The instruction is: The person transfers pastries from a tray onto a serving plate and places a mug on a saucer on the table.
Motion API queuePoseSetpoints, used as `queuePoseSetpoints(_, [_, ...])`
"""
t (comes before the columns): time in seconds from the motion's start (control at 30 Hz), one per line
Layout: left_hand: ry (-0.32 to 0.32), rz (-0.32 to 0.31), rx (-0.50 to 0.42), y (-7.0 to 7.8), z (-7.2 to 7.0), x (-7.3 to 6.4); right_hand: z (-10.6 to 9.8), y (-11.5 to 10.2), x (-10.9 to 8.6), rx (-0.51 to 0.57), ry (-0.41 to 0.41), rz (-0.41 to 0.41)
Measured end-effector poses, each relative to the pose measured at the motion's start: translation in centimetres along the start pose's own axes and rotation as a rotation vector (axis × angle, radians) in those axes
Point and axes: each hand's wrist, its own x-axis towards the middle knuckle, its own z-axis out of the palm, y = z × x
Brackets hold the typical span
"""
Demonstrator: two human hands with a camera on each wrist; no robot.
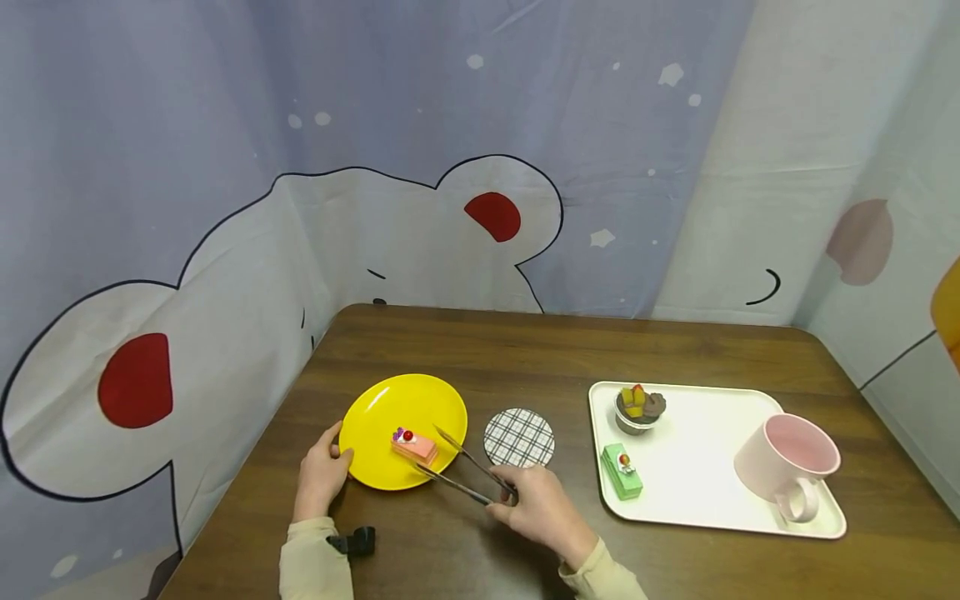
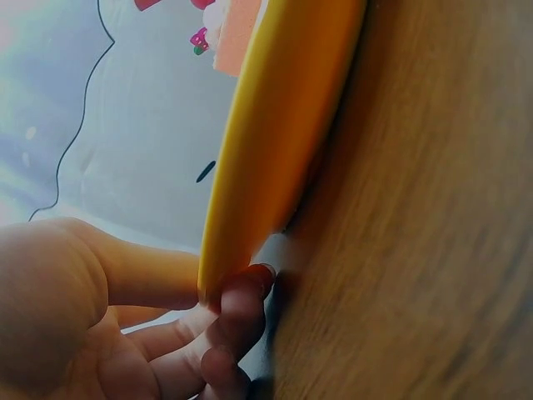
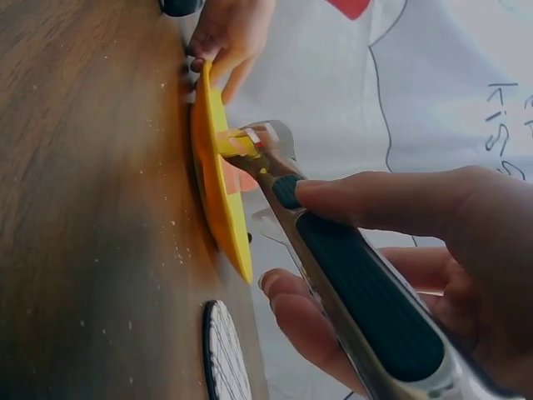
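Observation:
My left hand (image 1: 322, 471) pinches the left rim of a round yellow plate (image 1: 382, 404), thumb on top and fingers beneath, as the left wrist view shows. On the plate sits a small pink cake slice (image 1: 416, 450) topped with a red berry and purple decoration. My right hand (image 1: 542, 508) grips metal tongs (image 1: 459, 487) with dark ribbed grip pads (image 3: 366, 292). The two tong tips are spread apart over the plate near the slice, one behind it and one at its front; whether they touch it I cannot tell.
A round checked coaster (image 1: 519, 437) lies right of the plate. Farther right, a white tray (image 1: 690, 492) carries a chocolate cupcake (image 1: 634, 412), a green cake slice (image 1: 622, 473) and a pink mug (image 1: 776, 462). A printed curtain (image 1: 600, 150) hangs behind the wooden table (image 1: 555, 342).

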Motion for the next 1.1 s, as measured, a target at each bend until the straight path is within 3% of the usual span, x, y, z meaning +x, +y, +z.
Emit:
queuePoseSetpoints(0.57, [-0.014, -0.006, 0.005, -0.2, 0.1, 0.1, -3.2, 0.3, -2.6, -0.03, 0.127, 0.036])
queuePoseSetpoints(0.77, [-0.015, -0.007, -0.002, -0.3, 0.1, 0.1, -4.6, 0.7, -4.2, -0.042, 0.172, 0.123])
queuePoseSetpoints(1.1, [-0.006, 0.009, -0.016, -0.3, 0.1, 0.0, -6.3, 2.4, -7.0, -0.099, 0.381, 0.161])
